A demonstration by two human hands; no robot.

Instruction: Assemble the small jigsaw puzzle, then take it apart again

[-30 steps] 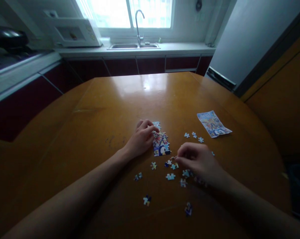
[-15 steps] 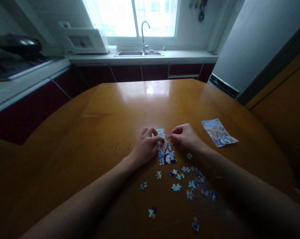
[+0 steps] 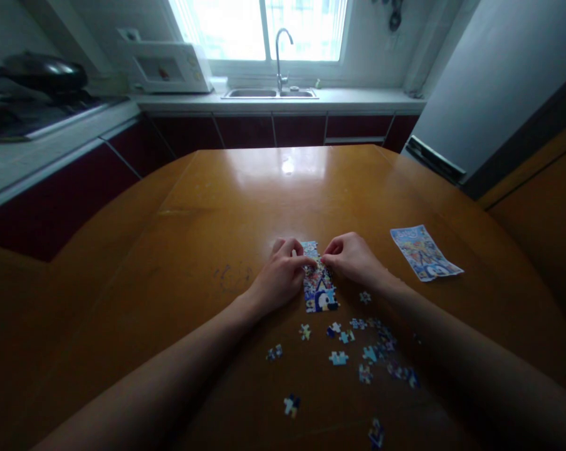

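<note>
A partly joined jigsaw puzzle (image 3: 321,294) lies on the brown table, a dark blue and white cartoon figure at its near end. From the left, my left hand (image 3: 283,275) rests against it; its thumb and fingers are apart and bent, with fingertips on the joined pieces. My right hand (image 3: 353,258) is closed in a pinch at the puzzle's right edge, on a small puzzle piece mostly hidden by the fingertips. Loose puzzle pieces (image 3: 339,358) are scattered nearer to me, several of them in a heap beside my right forearm.
A creased picture sheet (image 3: 426,254) lies to the right on the wooden table (image 3: 245,200). Beyond the table are a counter with a sink (image 3: 252,94), a tap (image 3: 279,62) and a white microwave (image 3: 170,67). A wok (image 3: 42,72) sits on the stove; a fridge (image 3: 494,81) stands right.
The whole view has shifted slightly, so the scene sits a little further right. Both hands keep nearly the same places at the puzzle, the right one still pinching at its edge.
</note>
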